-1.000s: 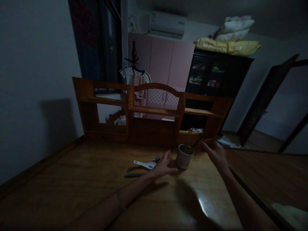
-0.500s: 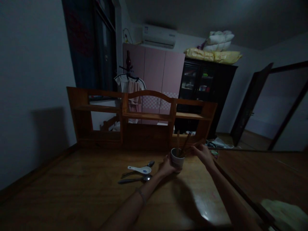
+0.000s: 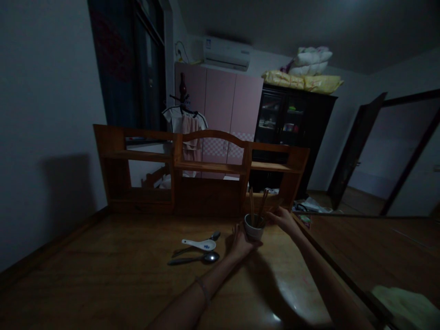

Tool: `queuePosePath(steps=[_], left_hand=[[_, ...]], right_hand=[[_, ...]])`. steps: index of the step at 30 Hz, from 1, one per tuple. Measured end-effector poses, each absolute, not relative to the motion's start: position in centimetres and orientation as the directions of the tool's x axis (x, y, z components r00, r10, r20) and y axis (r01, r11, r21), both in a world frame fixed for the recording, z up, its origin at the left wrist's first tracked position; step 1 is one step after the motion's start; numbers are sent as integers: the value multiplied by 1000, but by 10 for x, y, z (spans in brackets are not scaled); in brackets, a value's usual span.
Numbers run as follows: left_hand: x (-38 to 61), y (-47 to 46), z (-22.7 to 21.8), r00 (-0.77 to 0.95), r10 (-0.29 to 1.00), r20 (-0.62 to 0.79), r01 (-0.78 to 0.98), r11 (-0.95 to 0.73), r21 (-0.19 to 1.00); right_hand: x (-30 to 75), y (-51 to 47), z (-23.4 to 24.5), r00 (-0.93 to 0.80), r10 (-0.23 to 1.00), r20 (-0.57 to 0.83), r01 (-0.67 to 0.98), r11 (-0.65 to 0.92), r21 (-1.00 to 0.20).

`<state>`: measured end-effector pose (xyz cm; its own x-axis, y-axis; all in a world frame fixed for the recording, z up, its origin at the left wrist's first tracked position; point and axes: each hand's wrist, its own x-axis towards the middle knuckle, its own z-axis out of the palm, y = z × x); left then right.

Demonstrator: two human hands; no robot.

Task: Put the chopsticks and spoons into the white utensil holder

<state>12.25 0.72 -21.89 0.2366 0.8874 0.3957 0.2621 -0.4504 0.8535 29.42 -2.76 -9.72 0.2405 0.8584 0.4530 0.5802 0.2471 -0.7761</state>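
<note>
A pale cup (image 3: 253,233) stands upright on the wooden table, with several chopsticks (image 3: 252,206) leaning in it. My left hand (image 3: 242,240) wraps round the cup's near left side and steadies it. At the cup's right rim, my right hand (image 3: 284,220) is closed in a pinch on a chopstick that slants out of the cup; dim light blurs its outline, and I cannot tell whether there is more than one. To the left lie a white ceramic spoon (image 3: 202,244) across a dark-handled metal spoon (image 3: 216,235), and another metal spoon (image 3: 210,257) nearer me.
A wooden shelf rack (image 3: 209,168) runs along the back of the table (image 3: 113,270). The table's right edge passes beside my right forearm, with a pale cloth (image 3: 405,305) beyond it. A wall (image 3: 51,137) bounds the left side.
My right hand has come slightly left and down, closer to the cup. The chopsticks in the cup have shifted a little. My left hand stays on the cup, its fingers slightly rearranged.
</note>
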Motion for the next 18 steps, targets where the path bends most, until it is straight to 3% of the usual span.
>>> queuePosePath(steps=[5,9,11,14,18], left_hand=[[108,4,-211,319,888,332,279,-423,862],[63,6,-195,328,874,359,317,-460,830],[30,9,-188,313,839,445,367,-539,758],[-19,19,-186,329,748,576,512,-654,557],[-61,34,-197,296,715,634,658,-634,407]], right_hand=[[303,-29,-108,232,901,367,546,192,-815],[311,-45,-106,320,838,442,575,199,-794],[308,-59,-99,340,774,535,622,242,-745],[290,-85,-80,344,642,685,711,299,-637],[240,-131,-43,262,491,831,785,391,-480]])
